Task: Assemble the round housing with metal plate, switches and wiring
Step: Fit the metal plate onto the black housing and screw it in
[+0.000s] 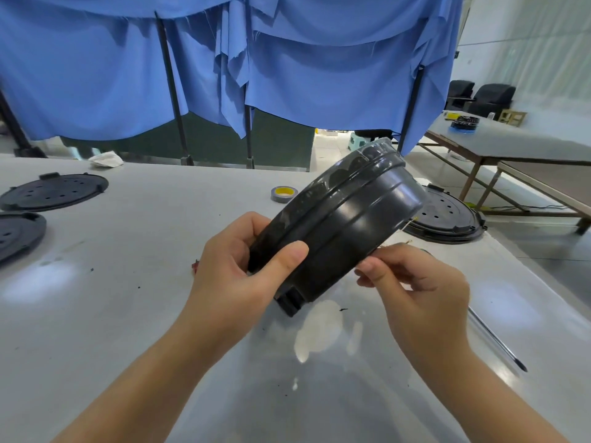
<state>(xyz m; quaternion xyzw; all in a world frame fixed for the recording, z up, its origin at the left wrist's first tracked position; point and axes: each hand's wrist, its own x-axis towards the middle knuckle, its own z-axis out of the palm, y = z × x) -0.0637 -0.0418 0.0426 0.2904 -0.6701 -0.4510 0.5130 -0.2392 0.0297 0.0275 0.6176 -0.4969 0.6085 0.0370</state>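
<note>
I hold the black round plastic housing (pixel 345 225) tilted in the air above the pale grey surface (pixel 128 282), its closed end turned up toward one o'clock, so that, I judge, I can get at its lower edge. My left hand (pixel 243 266) grips its rim at nine o'clock, thumb laid across the ribbed wall. My right hand (pixel 412 282) is curled at its edge near four o'clock, fingertips pinched on what looks like a thin wire (pixel 404 243), though it is too fine to be sure. A perforated black disc (pixel 447 219) lies at three o'clock behind the housing, two more black discs (pixel 54 190) at nine and ten o'clock, a roll of grey tape (pixel 284 194) at twelve, and a long dark-tipped rod (pixel 499 343) at five. Nothing blocks my hands.
</note>
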